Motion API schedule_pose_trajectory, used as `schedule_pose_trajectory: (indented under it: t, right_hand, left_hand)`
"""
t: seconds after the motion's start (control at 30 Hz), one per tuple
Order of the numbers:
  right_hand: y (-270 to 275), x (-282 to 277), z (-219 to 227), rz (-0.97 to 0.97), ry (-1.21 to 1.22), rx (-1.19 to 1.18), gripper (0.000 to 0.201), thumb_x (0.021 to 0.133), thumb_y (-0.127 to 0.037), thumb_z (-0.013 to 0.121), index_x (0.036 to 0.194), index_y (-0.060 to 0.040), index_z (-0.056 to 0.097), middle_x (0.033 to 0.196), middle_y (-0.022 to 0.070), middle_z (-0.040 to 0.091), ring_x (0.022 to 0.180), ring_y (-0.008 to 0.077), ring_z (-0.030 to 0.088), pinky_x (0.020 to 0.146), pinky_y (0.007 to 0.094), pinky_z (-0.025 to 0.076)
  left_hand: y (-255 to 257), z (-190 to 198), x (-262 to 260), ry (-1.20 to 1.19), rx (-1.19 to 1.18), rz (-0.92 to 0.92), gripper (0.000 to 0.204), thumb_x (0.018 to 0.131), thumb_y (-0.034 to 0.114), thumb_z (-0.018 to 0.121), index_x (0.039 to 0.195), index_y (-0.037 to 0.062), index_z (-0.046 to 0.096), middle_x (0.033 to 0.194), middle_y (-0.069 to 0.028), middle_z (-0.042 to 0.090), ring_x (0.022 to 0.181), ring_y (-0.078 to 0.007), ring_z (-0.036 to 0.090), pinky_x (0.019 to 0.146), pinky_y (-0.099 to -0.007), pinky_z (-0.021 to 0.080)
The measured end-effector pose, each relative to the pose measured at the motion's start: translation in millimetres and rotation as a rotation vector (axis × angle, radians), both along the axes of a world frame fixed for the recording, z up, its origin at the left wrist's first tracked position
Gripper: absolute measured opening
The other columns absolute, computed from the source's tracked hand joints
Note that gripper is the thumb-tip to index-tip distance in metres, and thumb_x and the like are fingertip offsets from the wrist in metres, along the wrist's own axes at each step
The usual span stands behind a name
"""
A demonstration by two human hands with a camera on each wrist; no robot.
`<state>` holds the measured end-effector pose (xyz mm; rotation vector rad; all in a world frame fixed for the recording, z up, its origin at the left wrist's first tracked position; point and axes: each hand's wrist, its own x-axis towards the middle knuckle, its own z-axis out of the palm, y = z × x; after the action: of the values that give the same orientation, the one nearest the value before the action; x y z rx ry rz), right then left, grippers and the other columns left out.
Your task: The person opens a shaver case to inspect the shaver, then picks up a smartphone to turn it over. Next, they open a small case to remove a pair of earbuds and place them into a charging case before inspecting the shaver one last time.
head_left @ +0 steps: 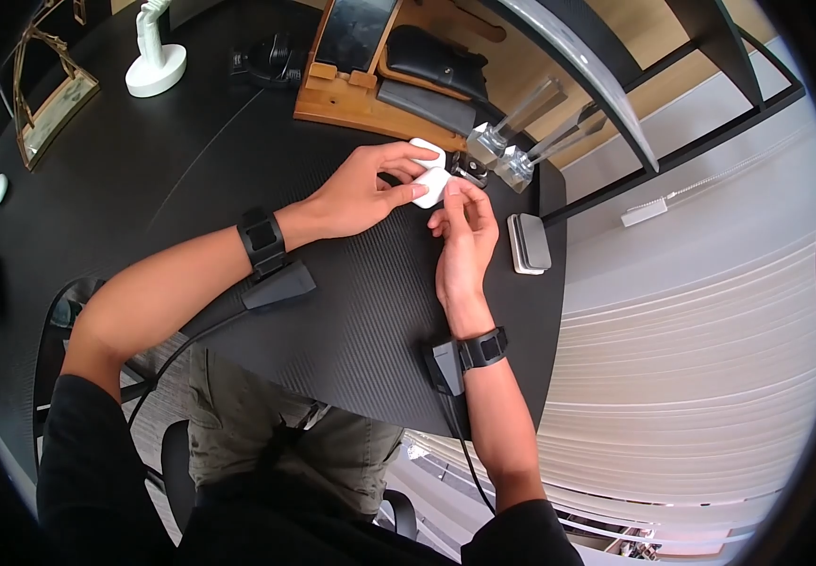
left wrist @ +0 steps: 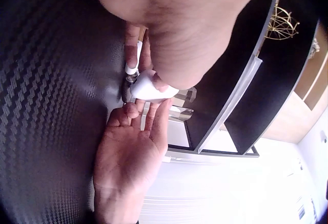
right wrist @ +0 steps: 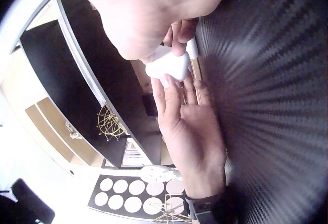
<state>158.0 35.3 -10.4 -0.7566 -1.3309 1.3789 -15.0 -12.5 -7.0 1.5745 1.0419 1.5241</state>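
Near the back right of the black table, both hands meet at a small white rounded case [head_left: 430,189], which looks like an earbud case. My left hand [head_left: 356,193] holds it with the thumb against its near side. The left fingers lie over a second white piece [head_left: 427,154] just behind it, partly hidden by them. From the right, my right hand [head_left: 465,250] pinches the case's edge with thumb and fingertips. In the right wrist view the case [right wrist: 166,64] shows between the left thumb and right fingers. A small dark metal object [head_left: 469,168] lies beside the hands.
Behind the hands, a wooden stand [head_left: 351,115] bears a phone [head_left: 356,38] and a black pouch [head_left: 436,64]. Clear crystal blocks [head_left: 515,167] stand right of it, under a black shelf. A flat grey-white box [head_left: 529,243] lies near the right edge; a white stand [head_left: 155,74] is back left.
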Motion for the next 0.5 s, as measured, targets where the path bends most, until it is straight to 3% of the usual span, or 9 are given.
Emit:
schedule_pose_trajectory:
  t: [0.3,0.5]
  right_hand:
    - [1.4,-0.6,0.0,0.029,-0.049,0.034,0.023,0.099,-0.019,0.068,0.113,-0.0014,0.062,0.098,0.0048,0.067,0.068,0.0055,0.056,0.058,0.0201,0.044]
    - [0.8,1.2,0.8,0.013,-0.090,0.030,0.022,0.103,-0.023,0.062,0.112,-0.0032,0.058,0.081,0.0006,0.063,0.065,0.0068,0.055,0.059,0.0209,0.042]
  left_hand:
    - [-3.3,4.3,-0.4,0.045,-0.086,0.044,0.041,0.096,0.011,0.069,0.134,-0.0002,0.058,0.111,-0.0094,0.072,0.102,-0.0118,0.067,0.087,-0.0278,0.053]
    - [-1.8,1.2,-1.5,-0.042,-0.063,-0.059,0.046,0.093,0.007,0.072,0.136,-0.0009,0.057,0.113,-0.0108,0.073,0.102,-0.0118,0.068,0.089,-0.0292,0.053]
